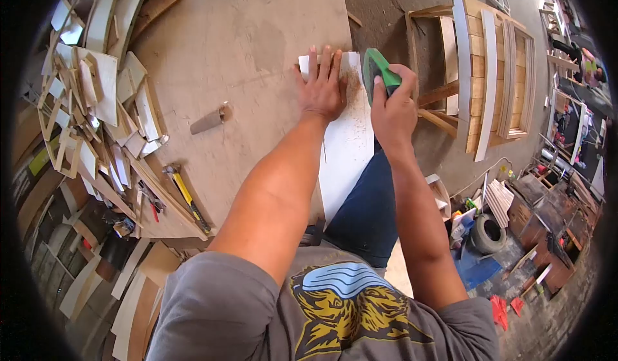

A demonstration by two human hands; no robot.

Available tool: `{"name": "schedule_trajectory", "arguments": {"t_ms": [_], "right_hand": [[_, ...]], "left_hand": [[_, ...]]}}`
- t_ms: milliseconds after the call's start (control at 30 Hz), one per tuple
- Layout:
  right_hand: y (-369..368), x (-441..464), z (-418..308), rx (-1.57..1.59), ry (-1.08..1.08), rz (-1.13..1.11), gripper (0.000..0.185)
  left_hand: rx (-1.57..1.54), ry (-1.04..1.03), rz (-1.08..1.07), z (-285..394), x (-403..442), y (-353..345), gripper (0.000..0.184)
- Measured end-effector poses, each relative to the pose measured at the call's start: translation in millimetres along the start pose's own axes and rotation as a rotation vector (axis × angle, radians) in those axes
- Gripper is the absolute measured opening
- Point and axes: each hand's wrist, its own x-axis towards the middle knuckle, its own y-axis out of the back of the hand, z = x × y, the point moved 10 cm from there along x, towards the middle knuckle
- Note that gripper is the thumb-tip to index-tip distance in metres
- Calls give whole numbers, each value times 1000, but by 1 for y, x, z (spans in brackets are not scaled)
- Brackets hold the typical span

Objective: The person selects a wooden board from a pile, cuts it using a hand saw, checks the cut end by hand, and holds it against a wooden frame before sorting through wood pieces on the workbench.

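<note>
A white board (351, 143) lies along the right edge of the plywood table (257, 90), with brown dust on its upper part. Flat on the upper end of this board rests my left hand (320, 90), fingers spread, holding nothing. My right hand (394, 103) is wrapped round a green sanding tool (380, 72), which is tilted at the board's right edge. The contact between tool and board edge cannot be made out clearly.
A rolled piece of sandpaper (207, 122) and a hammer (187, 197) lie on the table. Wood offcuts (96, 90) are heaped at the left. Right of the table stands a wooden frame (496, 71); a tire (488, 234) is at lower right. A person (591, 71) is far right.
</note>
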Motion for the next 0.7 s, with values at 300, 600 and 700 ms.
{"name": "schedule_trajectory", "arguments": {"t_ms": [300,600,700], "right_hand": [[0,-21,1,31,105,95,37],[24,-35,-5,82,101,93,34],[-2,-2,2,57,-32,-11,33]], "left_hand": [[-11,27,-73,3,-8,-8,63],[-17,28,-68,2,-2,-7,63],[30,15,-58,3,-3,-2,63]]}}
